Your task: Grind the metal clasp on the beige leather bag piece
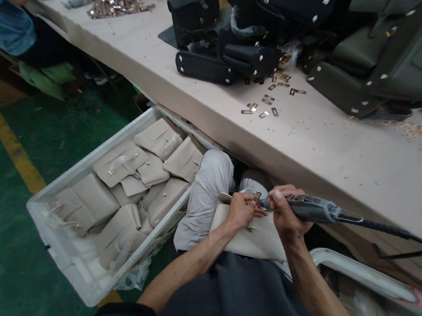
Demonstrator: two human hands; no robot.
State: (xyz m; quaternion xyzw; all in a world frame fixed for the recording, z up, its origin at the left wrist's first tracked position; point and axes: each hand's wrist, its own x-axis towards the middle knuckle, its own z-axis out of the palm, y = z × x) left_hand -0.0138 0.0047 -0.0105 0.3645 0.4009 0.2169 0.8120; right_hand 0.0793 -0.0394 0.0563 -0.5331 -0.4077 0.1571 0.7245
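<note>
A cream handbag (260, 237) lies across my lap, with a small gold clasp (250, 229) on it. My left hand (242, 210) is closed at the bag's upper part, its fingers pinching a small gold metal plate (257, 197). My right hand (290, 210) wraps around a grey and black electric screwdriver (311, 208). The tool is held nearly level and points left, its tip close beside the plate and the left fingertips. Whether the tip touches the plate I cannot tell. A black cable (392, 232) trails from the screwdriver's back end.
A white crate (93, 181) at left holds several cream bags. On the table (311, 150) are dark bags (203, 68), loose metal plates (266, 101) and a heap of metal parts (117, 5). Another white container (350, 269) stands at lower right. A person's blue clothing (3, 27) shows upper left.
</note>
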